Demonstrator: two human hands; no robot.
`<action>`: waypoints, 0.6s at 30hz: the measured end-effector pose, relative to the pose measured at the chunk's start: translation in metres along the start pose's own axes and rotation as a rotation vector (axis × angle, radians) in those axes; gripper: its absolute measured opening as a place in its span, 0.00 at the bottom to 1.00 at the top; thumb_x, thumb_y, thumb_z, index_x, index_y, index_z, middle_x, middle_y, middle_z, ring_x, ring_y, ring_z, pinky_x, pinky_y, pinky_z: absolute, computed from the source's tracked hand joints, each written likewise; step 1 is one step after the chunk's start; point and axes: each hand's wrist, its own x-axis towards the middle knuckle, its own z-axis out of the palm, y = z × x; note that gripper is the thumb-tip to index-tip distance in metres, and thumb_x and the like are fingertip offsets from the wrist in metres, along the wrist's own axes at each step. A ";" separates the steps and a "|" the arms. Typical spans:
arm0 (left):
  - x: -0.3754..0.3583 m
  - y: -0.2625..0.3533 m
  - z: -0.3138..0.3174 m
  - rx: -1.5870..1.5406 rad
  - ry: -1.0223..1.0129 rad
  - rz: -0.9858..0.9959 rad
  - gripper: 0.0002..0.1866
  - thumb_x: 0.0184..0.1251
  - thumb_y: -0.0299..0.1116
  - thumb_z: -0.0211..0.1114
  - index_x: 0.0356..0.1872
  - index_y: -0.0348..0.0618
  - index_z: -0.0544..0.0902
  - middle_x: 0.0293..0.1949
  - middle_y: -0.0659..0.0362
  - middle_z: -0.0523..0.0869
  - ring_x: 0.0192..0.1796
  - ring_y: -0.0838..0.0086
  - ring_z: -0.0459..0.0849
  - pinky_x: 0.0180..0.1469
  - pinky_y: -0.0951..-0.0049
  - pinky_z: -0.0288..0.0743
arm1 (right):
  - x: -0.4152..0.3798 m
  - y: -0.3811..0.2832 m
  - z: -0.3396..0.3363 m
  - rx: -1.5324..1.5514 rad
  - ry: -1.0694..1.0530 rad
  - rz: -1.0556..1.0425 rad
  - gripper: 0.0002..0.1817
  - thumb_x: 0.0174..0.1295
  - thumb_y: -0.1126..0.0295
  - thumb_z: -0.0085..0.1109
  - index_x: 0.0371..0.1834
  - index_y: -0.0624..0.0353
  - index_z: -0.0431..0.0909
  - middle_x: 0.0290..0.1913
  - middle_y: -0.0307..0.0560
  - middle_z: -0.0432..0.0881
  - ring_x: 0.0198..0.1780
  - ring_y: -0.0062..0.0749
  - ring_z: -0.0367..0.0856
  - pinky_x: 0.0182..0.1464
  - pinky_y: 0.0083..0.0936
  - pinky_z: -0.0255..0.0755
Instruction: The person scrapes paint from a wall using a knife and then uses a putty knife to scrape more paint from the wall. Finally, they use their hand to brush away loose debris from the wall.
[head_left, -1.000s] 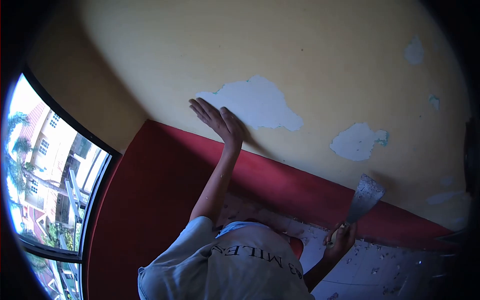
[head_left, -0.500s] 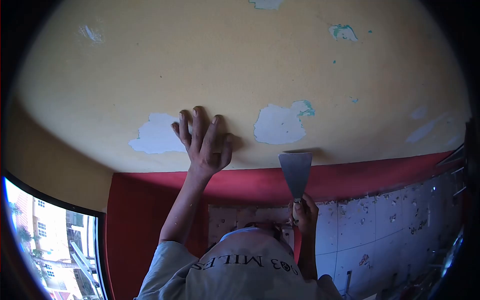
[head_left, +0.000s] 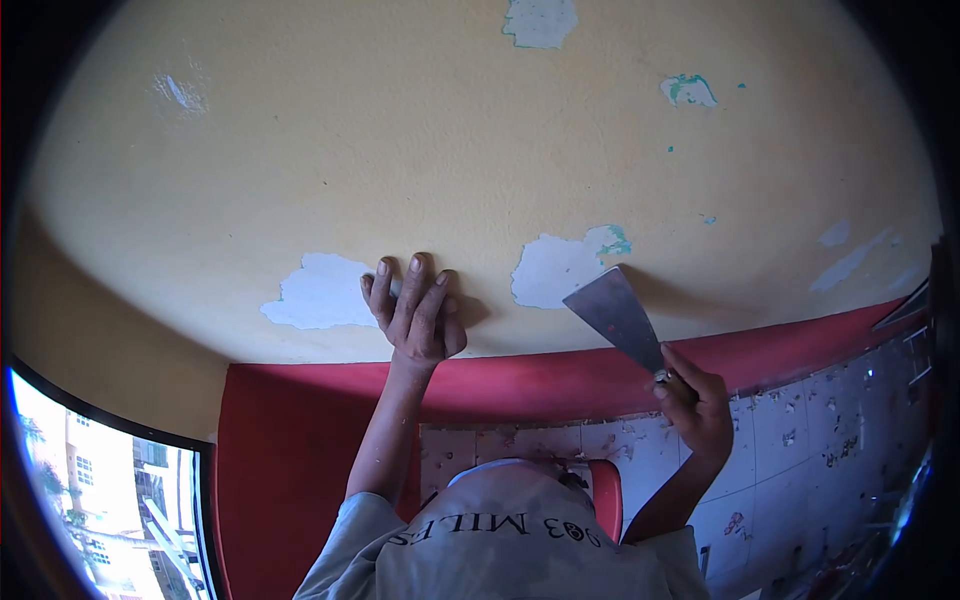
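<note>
My left hand (head_left: 418,312) touches the beige wall (head_left: 440,150) with its fingers slightly apart, beside the right end of a pale bare patch (head_left: 322,292). A metal scraper (head_left: 618,315) is held by its handle in my right hand (head_left: 693,400). The wide blade tilts up and to the left, with its edge just below another pale patch (head_left: 560,270) that has a green rim. From the frame I cannot tell whether the blade touches the wall.
Below the beige area runs a red band (head_left: 520,385). More chipped spots (head_left: 540,22) show higher up. A window (head_left: 110,490) is at the lower left. The tiled floor (head_left: 720,480) at the lower right has scattered flakes. A red object (head_left: 606,492) stands beside my shirt.
My right hand has moved up and right, and the scraper has turned from upright to tilted left, closer to the patch. My left hand sits slightly lower and further right, its fingers closer together.
</note>
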 end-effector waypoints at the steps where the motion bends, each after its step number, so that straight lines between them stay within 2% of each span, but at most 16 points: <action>1: -0.001 0.000 -0.002 -0.010 -0.002 -0.008 0.13 0.60 0.34 0.48 0.42 0.44 0.78 0.53 0.52 0.76 0.65 0.52 0.60 0.68 0.53 0.42 | 0.008 -0.012 -0.003 -0.047 -0.062 0.014 0.23 0.53 0.80 0.56 0.55 0.63 0.70 0.25 0.41 0.76 0.24 0.13 0.68 0.30 0.13 0.66; 2: -0.002 0.000 -0.003 -0.031 -0.002 -0.015 0.14 0.61 0.35 0.47 0.42 0.44 0.77 0.53 0.51 0.76 0.65 0.52 0.60 0.68 0.53 0.42 | 0.016 -0.022 -0.003 -0.093 -0.126 0.033 0.23 0.53 0.81 0.56 0.55 0.62 0.70 0.26 0.42 0.77 0.25 0.13 0.70 0.31 0.13 0.67; 4: -0.002 -0.001 -0.003 -0.080 -0.002 -0.029 0.15 0.61 0.37 0.46 0.42 0.43 0.77 0.53 0.51 0.76 0.64 0.51 0.61 0.68 0.53 0.42 | 0.031 -0.037 0.013 -0.129 -0.195 -0.065 0.23 0.53 0.82 0.56 0.55 0.60 0.71 0.26 0.46 0.79 0.25 0.14 0.72 0.31 0.14 0.67; 6: -0.008 -0.002 -0.004 -0.103 0.002 -0.020 0.15 0.62 0.38 0.45 0.42 0.43 0.76 0.53 0.50 0.76 0.64 0.51 0.61 0.68 0.53 0.42 | 0.037 -0.041 0.019 -0.172 -0.196 -0.173 0.24 0.53 0.81 0.56 0.55 0.59 0.71 0.26 0.48 0.79 0.24 0.15 0.73 0.30 0.15 0.68; 9: -0.006 -0.009 -0.002 -0.066 -0.006 0.000 0.16 0.62 0.39 0.44 0.42 0.42 0.75 0.53 0.49 0.76 0.64 0.51 0.60 0.68 0.53 0.42 | 0.027 -0.025 -0.006 -0.117 -0.105 -0.150 0.23 0.52 0.80 0.57 0.55 0.55 0.72 0.26 0.49 0.78 0.23 0.18 0.73 0.29 0.16 0.68; 11: -0.007 -0.002 -0.006 -0.052 -0.038 -0.017 0.16 0.62 0.40 0.44 0.42 0.42 0.75 0.53 0.48 0.75 0.64 0.51 0.60 0.67 0.53 0.43 | 0.042 -0.033 0.016 -0.120 -0.241 -0.085 0.23 0.53 0.81 0.56 0.55 0.58 0.72 0.29 0.52 0.80 0.27 0.21 0.77 0.32 0.17 0.71; 12: -0.009 -0.005 -0.007 -0.021 -0.076 0.030 0.19 0.64 0.40 0.44 0.49 0.38 0.72 0.57 0.45 0.71 0.64 0.46 0.59 0.65 0.51 0.47 | 0.046 -0.034 0.025 -0.119 -0.297 -0.043 0.22 0.53 0.81 0.55 0.55 0.59 0.71 0.31 0.53 0.80 0.28 0.23 0.80 0.33 0.18 0.72; 15: -0.008 -0.004 -0.005 -0.012 -0.071 0.041 0.19 0.63 0.40 0.46 0.48 0.36 0.72 0.58 0.44 0.69 0.65 0.45 0.58 0.64 0.50 0.48 | 0.034 -0.001 0.029 -0.120 -0.248 -0.143 0.23 0.54 0.79 0.55 0.56 0.61 0.70 0.35 0.52 0.81 0.33 0.25 0.80 0.37 0.19 0.73; 18: -0.018 -0.005 -0.002 0.051 -0.085 0.084 0.20 0.63 0.41 0.48 0.49 0.37 0.72 0.61 0.43 0.66 0.66 0.46 0.54 0.65 0.48 0.45 | -0.028 0.063 -0.011 0.193 -0.042 0.207 0.25 0.54 0.74 0.58 0.58 0.58 0.68 0.39 0.50 0.81 0.39 0.33 0.81 0.43 0.23 0.73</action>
